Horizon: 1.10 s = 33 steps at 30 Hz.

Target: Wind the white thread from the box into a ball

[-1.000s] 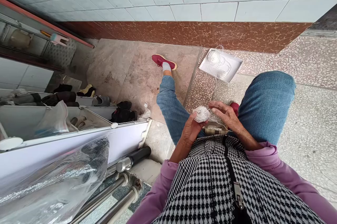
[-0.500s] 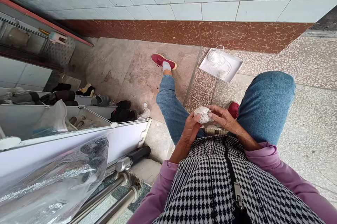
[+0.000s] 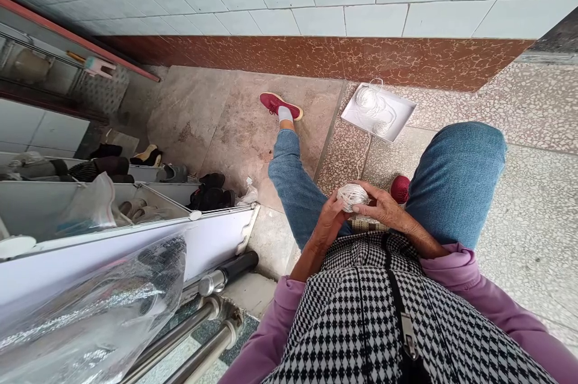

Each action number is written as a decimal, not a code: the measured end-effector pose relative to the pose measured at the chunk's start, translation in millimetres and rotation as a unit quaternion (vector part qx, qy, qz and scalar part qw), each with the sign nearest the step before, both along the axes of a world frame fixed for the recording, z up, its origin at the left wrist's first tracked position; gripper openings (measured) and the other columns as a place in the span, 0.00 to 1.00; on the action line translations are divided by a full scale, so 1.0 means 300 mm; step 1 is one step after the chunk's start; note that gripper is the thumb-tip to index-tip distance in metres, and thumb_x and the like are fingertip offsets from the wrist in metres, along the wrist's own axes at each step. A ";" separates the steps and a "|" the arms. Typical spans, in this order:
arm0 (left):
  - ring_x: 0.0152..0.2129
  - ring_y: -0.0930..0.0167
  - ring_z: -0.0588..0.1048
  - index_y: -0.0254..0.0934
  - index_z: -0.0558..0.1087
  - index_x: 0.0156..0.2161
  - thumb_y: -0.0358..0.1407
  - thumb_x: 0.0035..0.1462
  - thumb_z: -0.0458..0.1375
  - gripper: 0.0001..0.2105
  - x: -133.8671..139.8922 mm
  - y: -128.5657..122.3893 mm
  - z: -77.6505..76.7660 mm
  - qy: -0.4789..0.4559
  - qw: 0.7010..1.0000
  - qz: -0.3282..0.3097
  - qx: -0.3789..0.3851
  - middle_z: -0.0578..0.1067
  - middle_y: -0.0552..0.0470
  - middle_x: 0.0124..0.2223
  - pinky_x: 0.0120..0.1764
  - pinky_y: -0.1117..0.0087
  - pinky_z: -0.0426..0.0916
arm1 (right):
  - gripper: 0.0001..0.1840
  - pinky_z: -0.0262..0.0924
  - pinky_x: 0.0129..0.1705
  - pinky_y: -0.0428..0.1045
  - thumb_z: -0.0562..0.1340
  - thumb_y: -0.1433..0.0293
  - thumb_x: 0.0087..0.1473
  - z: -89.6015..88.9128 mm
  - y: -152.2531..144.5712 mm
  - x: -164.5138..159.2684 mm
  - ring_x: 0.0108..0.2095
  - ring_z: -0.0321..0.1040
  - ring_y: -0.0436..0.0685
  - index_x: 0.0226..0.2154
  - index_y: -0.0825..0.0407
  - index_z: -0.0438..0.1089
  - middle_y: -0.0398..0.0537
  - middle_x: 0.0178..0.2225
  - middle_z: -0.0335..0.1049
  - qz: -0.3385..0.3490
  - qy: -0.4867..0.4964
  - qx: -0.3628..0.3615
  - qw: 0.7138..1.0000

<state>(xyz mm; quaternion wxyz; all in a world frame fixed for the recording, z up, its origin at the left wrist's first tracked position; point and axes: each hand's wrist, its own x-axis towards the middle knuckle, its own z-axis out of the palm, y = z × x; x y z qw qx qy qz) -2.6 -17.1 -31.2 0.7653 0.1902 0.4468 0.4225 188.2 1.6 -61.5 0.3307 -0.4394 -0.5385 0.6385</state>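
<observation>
Right hand (image 3: 383, 208), open and flat a second ago, now closes fingers over the ball of white string (image 3: 353, 196) gripped in the left hand (image 3: 327, 224); winding continues from the tray (image 3: 397, 122).

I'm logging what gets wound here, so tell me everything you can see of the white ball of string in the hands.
The ball of string is small, roundish and off-white, wound of thin cord in crossing layers. It sits in front of the lap, gripped by the left hand from below-left, the right hand laid over its right side. A thin strand seems to run up to the white tray on the floor.
</observation>
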 end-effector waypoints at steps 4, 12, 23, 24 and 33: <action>0.50 0.54 0.80 0.36 0.77 0.57 0.58 0.54 0.73 0.33 -0.015 0.002 -0.019 0.003 0.999 -0.021 -0.030 0.81 0.39 0.55 0.51 0.53 0.78 | 0.36 0.68 0.67 0.64 0.74 0.53 0.58 -0.004 -0.003 0.000 0.59 0.76 0.69 0.65 0.43 0.74 0.49 0.60 0.79 0.003 -0.001 0.004 1.000; 0.52 0.55 0.77 0.36 0.78 0.56 0.55 0.54 0.74 0.31 -0.029 0.004 -0.008 -0.034 0.997 -0.003 -0.071 0.81 0.42 0.56 0.50 0.55 0.77 | 0.37 0.60 0.73 0.65 0.75 0.57 0.57 0.016 -0.001 0.001 0.65 0.72 0.68 0.67 0.42 0.74 0.48 0.64 0.77 0.030 0.014 0.012 0.999; 0.47 0.61 0.78 0.38 0.80 0.50 0.49 0.49 0.77 0.27 -0.025 -0.010 -0.033 -0.013 0.997 0.041 -0.060 0.82 0.46 0.49 0.51 0.60 0.75 | 0.36 0.60 0.73 0.63 0.75 0.59 0.59 0.039 -0.002 -0.006 0.67 0.69 0.66 0.68 0.43 0.72 0.49 0.67 0.74 0.066 0.027 0.043 0.997; 0.45 0.63 0.78 0.38 0.80 0.49 0.47 0.48 0.78 0.26 -0.021 -0.009 -0.035 -0.011 0.998 0.043 -0.054 0.82 0.47 0.48 0.50 0.62 0.75 | 0.36 0.60 0.73 0.63 0.75 0.60 0.59 0.039 -0.002 -0.007 0.67 0.69 0.66 0.68 0.43 0.72 0.49 0.67 0.74 0.065 0.026 0.049 0.996; 0.44 0.64 0.81 0.39 0.80 0.53 0.47 0.47 0.78 0.29 -0.020 -0.005 -0.030 0.001 1.000 0.011 -0.030 0.83 0.47 0.49 0.49 0.64 0.75 | 0.36 0.58 0.74 0.65 0.75 0.64 0.58 0.049 -0.006 -0.013 0.68 0.69 0.67 0.67 0.40 0.73 0.46 0.67 0.74 0.048 0.009 0.052 0.997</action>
